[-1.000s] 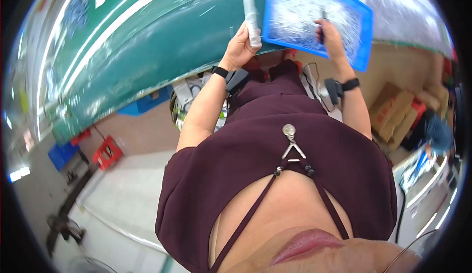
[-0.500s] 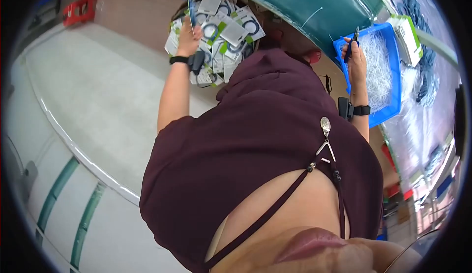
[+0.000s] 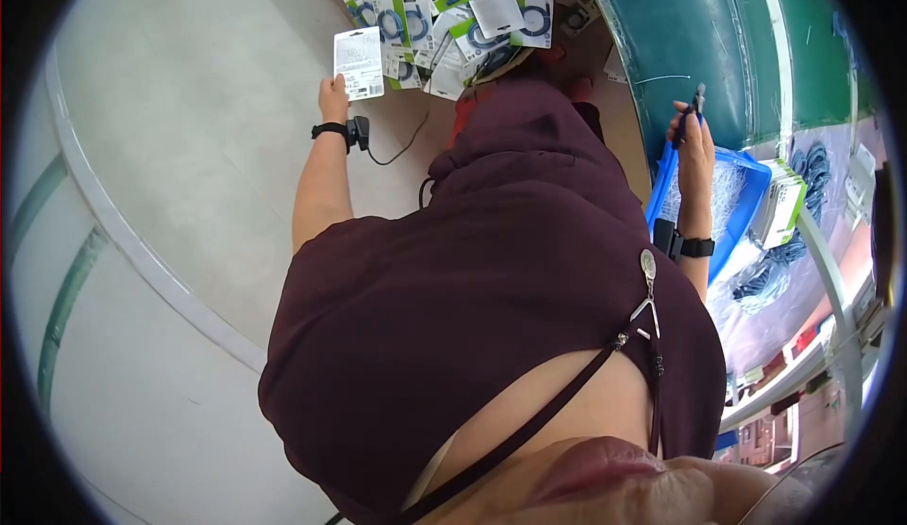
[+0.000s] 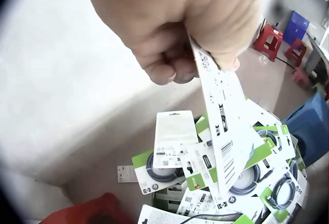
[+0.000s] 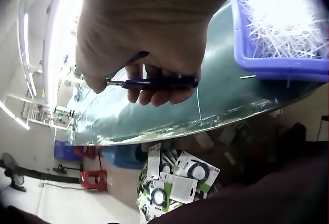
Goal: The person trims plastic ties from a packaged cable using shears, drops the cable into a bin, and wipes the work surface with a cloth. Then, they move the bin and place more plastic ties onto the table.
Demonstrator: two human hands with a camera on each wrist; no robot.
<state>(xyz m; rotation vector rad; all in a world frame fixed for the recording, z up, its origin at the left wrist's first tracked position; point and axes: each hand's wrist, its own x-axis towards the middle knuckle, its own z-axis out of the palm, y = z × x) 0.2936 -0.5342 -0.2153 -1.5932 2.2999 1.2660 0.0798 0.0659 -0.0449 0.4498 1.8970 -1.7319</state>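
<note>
My left hand (image 3: 333, 102) pinches a flat white cable package (image 3: 358, 64) near its edge, thumb on one side and fingers on the other. Its printed back, with a barcode, shows in the left wrist view, above a heap of similar carded cables (image 4: 200, 165). Over the green table edge, my right hand (image 3: 696, 156) grips small pliers (image 5: 159, 83) with dark blue handles and a metal tip. Beside that hand is a blue tray (image 5: 280, 65) of thin white plastic strips (image 5: 282, 21).
A stack of carded packages (image 3: 782, 206) stands beside the tray, near bundled grey-blue cables (image 3: 811, 171). Single white strips lie on the green tabletop (image 5: 221, 75). Red stools (image 4: 268, 42) and a blue plastic object (image 4: 311, 126) are beyond the heap.
The left hand has carried the package from over the table to beside the heap on the left. The body has turned left; the right hand has lifted away from the tray's strips, still gripping the pliers.
</note>
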